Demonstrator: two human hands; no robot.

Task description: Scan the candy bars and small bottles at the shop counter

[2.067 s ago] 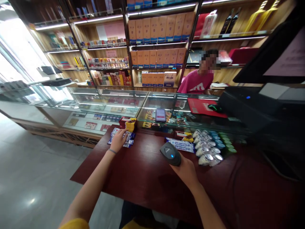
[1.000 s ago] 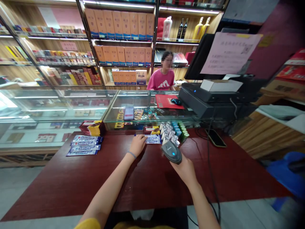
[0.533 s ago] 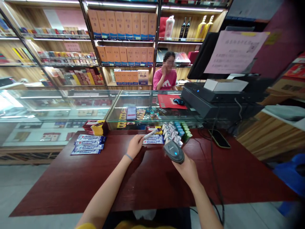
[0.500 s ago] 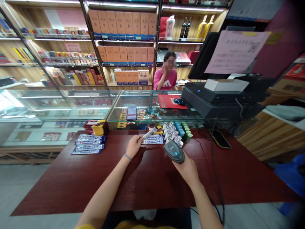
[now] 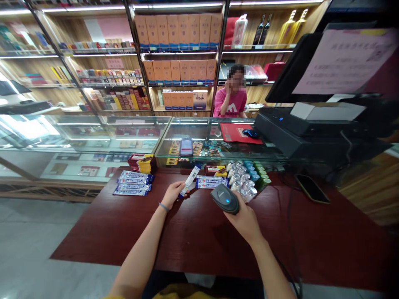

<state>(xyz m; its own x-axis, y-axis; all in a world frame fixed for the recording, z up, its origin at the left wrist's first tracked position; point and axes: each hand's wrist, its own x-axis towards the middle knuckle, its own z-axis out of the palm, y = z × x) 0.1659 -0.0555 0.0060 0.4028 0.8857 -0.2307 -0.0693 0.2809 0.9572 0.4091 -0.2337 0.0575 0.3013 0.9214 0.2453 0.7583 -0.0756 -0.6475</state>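
Observation:
My left hand (image 5: pixel 172 196) pinches a slim blue-and-white packet (image 5: pixel 191 177) near its lower end. The packet slants up to the right above the table, its white side with a dark printed patch facing me. My right hand (image 5: pixel 245 219) is wrapped round a dark grey barcode scanner (image 5: pixel 223 197) with a lit blue light. The scanner's head points left, toward the packet, with a gap between them. Beyond the scanner lie similar blue-and-white packets (image 5: pixel 212 182). Several small cans (image 5: pixel 241 176) with silver, blue and green tops stand to their right.
At the left are a stack of packets (image 5: pixel 132 183) and red and yellow boxes (image 5: pixel 146 163). A phone (image 5: pixel 311 188) lies right; another phone (image 5: pixel 186 147) lies on the glass counter (image 5: pixel 137 124). A monitor (image 5: pixel 289 70) stands right. Behind the counter is a person (image 5: pixel 230 99) in pink.
My left hand has lifted the packet away from the others and turned it more upright. The scanner has moved left, closer to it. The whole view has shifted left.

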